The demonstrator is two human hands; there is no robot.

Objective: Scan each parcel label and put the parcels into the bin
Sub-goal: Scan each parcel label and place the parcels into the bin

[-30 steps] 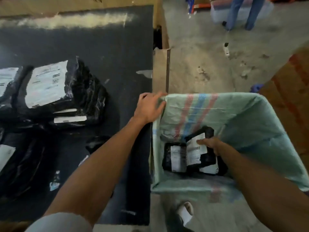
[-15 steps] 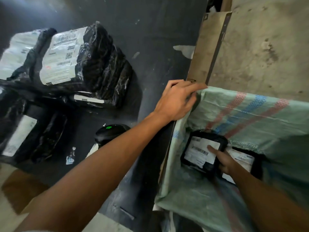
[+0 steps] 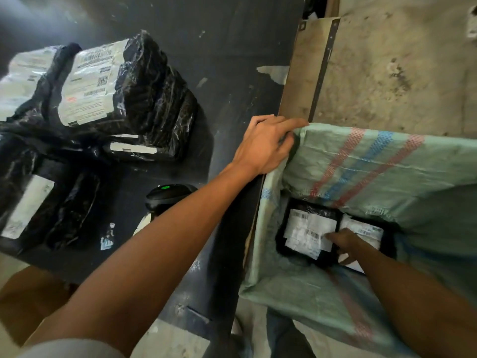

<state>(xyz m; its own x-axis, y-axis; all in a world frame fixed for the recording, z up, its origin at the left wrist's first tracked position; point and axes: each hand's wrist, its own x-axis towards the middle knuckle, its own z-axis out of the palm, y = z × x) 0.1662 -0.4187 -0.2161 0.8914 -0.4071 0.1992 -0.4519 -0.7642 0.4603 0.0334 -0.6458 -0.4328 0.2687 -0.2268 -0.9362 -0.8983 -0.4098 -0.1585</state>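
Observation:
The bin is lined with a green woven sack (image 3: 361,164) and stands right of the black table. My left hand (image 3: 265,143) grips the sack's near-left rim, its fingers curled over the edge. Deep inside the bin, my right hand (image 3: 343,241) holds a black parcel (image 3: 304,228) by its right edge, fingers on its white label. A second labelled parcel (image 3: 366,228) lies at the bottom just right of it, partly hidden by my hand. Several black wrapped parcels (image 3: 124,94) with white labels lie on the table at left. A black scanner (image 3: 167,195) with a green light sits partly behind my left forearm.
The black table (image 3: 219,60) fills the left half. A brown cardboard flap (image 3: 302,73) stands between the table and the concrete floor (image 3: 400,60) beyond the bin. More parcels (image 3: 28,208) lie near the table's front left edge.
My right hand has shifted the parcel to the bin's left side and set it low beside the other one. My left hand has stayed on the sack's rim. The view has swung down and left.

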